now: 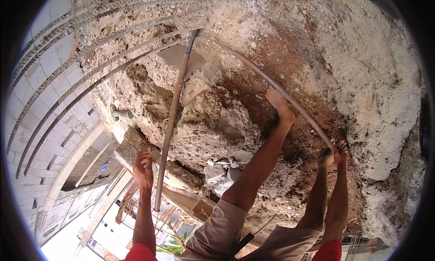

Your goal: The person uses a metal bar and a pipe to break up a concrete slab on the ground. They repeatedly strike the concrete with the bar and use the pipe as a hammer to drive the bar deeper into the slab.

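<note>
My right hand point(340, 155) is closed around the near end of a long-handled tool point(283, 91), close beside my right foot point(325, 158). Its shaft slants away over reddish soil, past my bare left foot point(280, 103), to a thinner far section whose end is hard to make out. Loosely curled and holding nothing, my left hand point(143, 164) is raised on the left. Just to its right, apart from it, a second long wooden handle point(175, 108) slants across the rubble. A metal socket point(191, 45) with a blue mark caps the handle's far end.
Several ribbed steel reinforcing bars point(102, 45) curve across the upper left before a block wall point(56, 101). Broken, uneven rock point(217, 115) surrounds my feet. A green cylindrical object point(123, 114) lies on the left; a rough pale bank point(373, 91) rises on the right.
</note>
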`<state>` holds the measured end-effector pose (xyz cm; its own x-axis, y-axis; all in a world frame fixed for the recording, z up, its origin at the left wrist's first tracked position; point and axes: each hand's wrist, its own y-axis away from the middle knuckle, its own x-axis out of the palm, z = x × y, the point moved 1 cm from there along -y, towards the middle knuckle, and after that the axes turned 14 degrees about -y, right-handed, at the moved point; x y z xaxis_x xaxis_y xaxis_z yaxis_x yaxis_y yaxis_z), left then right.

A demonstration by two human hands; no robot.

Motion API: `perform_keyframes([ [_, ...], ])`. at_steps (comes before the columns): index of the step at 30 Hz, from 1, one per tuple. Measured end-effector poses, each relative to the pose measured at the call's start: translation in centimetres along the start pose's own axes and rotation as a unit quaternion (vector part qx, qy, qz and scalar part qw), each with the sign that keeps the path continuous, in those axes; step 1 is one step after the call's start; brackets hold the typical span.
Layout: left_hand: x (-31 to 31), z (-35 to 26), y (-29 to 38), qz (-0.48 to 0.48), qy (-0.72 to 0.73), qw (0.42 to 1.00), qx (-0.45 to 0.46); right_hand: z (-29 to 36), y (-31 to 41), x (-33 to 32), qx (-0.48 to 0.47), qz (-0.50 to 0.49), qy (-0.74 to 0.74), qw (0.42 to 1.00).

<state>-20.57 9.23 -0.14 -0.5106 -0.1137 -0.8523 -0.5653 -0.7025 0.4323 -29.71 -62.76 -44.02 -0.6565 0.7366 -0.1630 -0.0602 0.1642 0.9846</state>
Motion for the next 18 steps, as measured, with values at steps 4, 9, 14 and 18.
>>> perform_keyframes([
  [4, -1.2, 17.1, 10.6, 0.256, -0.075, 0.961, -0.071, 0.8, -1.1, 0.7, -0.042, -0.019, 0.007, 0.999],
  [9, 0.3, 18.0, 12.0, 0.36, 0.042, 0.903, -0.23, 2.1, 0.3, 0.2, -0.021, -0.022, 0.035, 0.999],
  [14, -9.3, 14.7, 7.9, 0.173, -0.161, 0.965, -0.115, 2.9, 0.1, 0.1, -0.008, 0.037, 0.008, 0.999],
  [18, -13.1, 13.1, 5.3, 0.18, -0.226, 0.948, -0.13, -0.2, -2.7, 0.8, -0.063, 0.021, 0.023, 0.998],
])
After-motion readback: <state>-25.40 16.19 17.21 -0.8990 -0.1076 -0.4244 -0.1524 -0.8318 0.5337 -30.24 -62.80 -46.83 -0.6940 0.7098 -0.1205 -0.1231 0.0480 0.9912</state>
